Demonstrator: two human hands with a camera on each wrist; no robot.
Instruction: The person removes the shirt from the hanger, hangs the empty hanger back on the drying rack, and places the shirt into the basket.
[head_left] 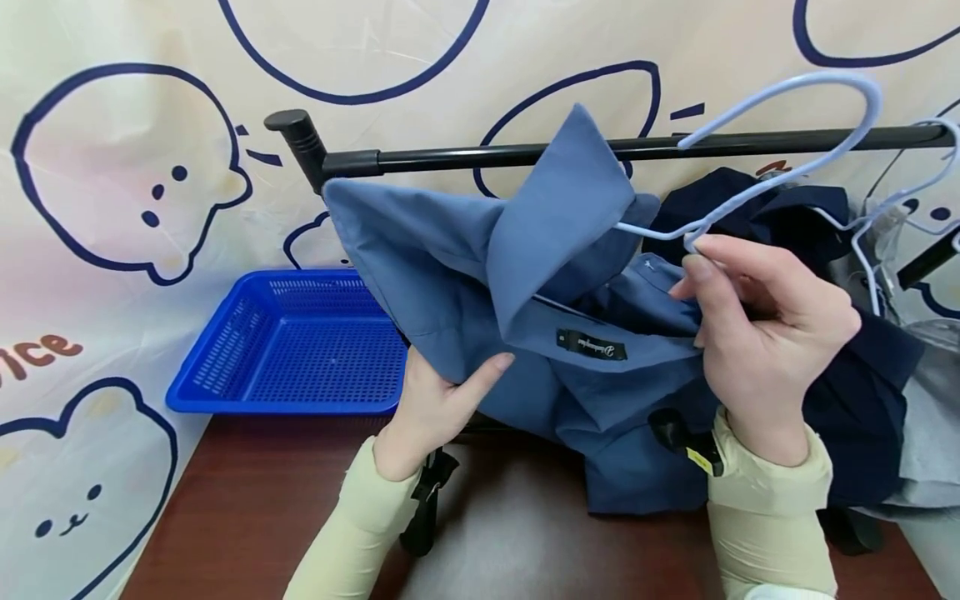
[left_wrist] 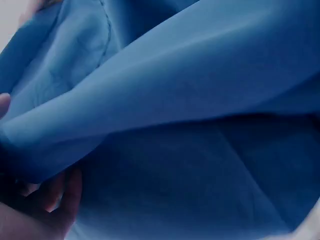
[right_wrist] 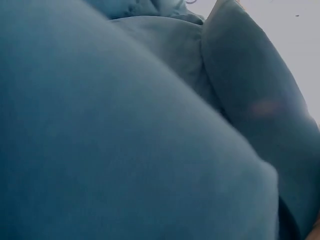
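Note:
A blue collared shirt [head_left: 547,383] hangs in front of the rack, its collar [head_left: 562,208] standing up and a dark label [head_left: 591,344] inside the neck. A light-blue hanger [head_left: 810,171] runs into the neck opening; most of its body is hidden by cloth. My right hand [head_left: 772,342] pinches the hanger at the base of its hook, thumb against index finger. On the left, my left hand [head_left: 438,404] holds the shirt near the shoulder, thumb in front and fingers behind the cloth. Bent fingers [left_wrist: 70,200] show under a fold in the left wrist view. Blue fabric [right_wrist: 125,125] fills most of the right wrist view.
A black rail [head_left: 465,158] crosses behind the shirt, with an end post [head_left: 296,137] at left. Dark clothing [head_left: 847,400] and another light-blue hanger [head_left: 870,225] are at right. A blue plastic basket [head_left: 285,408] sits at left, by the brown table [head_left: 247,500].

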